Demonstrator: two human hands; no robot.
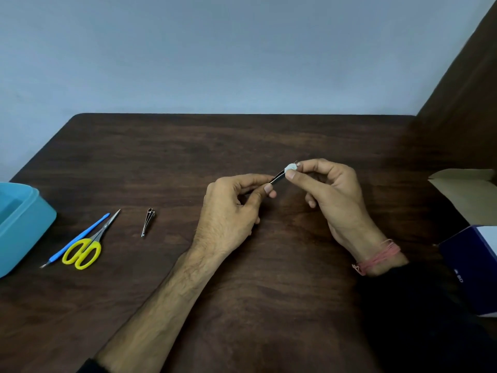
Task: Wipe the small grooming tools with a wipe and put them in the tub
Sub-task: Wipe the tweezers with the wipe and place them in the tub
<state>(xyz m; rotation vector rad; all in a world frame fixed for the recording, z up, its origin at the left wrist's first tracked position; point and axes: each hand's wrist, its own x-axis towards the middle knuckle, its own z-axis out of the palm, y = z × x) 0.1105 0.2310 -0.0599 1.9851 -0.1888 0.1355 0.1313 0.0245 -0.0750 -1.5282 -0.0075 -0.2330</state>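
While left hand (231,208) grips tweezers (278,176), right hand (330,192) pinches wipe (291,168).

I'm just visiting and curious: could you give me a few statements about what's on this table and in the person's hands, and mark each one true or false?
1. The left hand holds a slim metal tool. True.
2. The right hand is empty. False: it pinches a small white wipe against the tool's tip.
3. The yellow-handled scissors lie inside the blue tub. False: they lie on the table, beside the tub.
4. A blue-handled tool lies next to the scissors. True.
5. The nail clipper is being wiped. False: it lies untouched on the table.
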